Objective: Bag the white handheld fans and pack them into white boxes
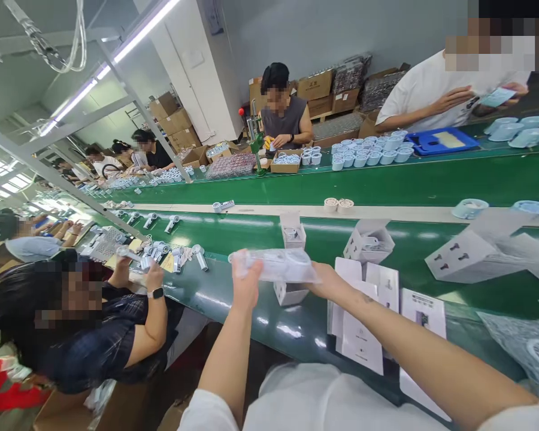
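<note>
A translucent plastic bag (281, 266) with a white item inside, which looks like a handheld fan, is held level above the green bench. My left hand (246, 278) grips its left end, thumb on the near side. At the right end is my right hand (322, 282), its fingers mostly hidden behind the bag. Just beneath the bag stands a small white box (291, 294), partly covered by it. Behind, an open white box (293, 233) has something white inside. To the right, another open box (369, 245) holds a white item.
White printed flat cartons or leaflets (359, 341) lie by my right forearm. A larger open box (462, 260) and a clear bag (521, 341) are farther right. At left, a co-worker (117, 311) handles a fan beside several grey fans (200, 257). Other people work across the green belt (233, 191).
</note>
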`<control>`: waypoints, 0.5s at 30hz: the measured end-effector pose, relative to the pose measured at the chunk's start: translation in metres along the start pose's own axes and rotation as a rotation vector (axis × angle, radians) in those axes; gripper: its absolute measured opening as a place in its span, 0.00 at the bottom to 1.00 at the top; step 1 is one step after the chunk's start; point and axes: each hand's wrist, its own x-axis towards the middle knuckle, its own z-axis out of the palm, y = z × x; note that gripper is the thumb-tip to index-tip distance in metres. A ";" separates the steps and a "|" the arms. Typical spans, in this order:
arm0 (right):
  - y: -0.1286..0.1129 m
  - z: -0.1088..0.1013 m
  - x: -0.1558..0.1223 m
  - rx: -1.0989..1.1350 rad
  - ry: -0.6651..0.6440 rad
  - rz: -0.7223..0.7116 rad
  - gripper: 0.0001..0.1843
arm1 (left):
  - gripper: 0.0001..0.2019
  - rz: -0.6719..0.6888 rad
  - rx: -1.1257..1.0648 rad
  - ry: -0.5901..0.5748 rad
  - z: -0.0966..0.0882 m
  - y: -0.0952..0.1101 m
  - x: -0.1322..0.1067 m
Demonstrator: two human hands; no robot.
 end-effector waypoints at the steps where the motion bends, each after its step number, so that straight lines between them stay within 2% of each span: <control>1: 0.000 0.003 -0.007 0.013 0.022 -0.010 0.06 | 0.25 0.047 0.159 -0.071 -0.003 0.001 -0.004; 5: -0.004 0.021 -0.024 0.077 0.020 -0.036 0.09 | 0.17 0.253 0.725 -0.446 -0.010 0.000 -0.024; 8: -0.005 0.027 -0.025 0.107 0.012 -0.079 0.11 | 0.20 0.317 1.014 -0.680 0.003 -0.011 -0.031; 11: 0.001 0.025 -0.023 0.129 0.000 -0.083 0.13 | 0.21 0.313 1.259 -0.738 0.019 -0.024 -0.034; 15: 0.011 0.023 -0.025 0.175 -0.029 -0.086 0.13 | 0.28 0.511 1.448 -0.719 0.021 -0.033 -0.051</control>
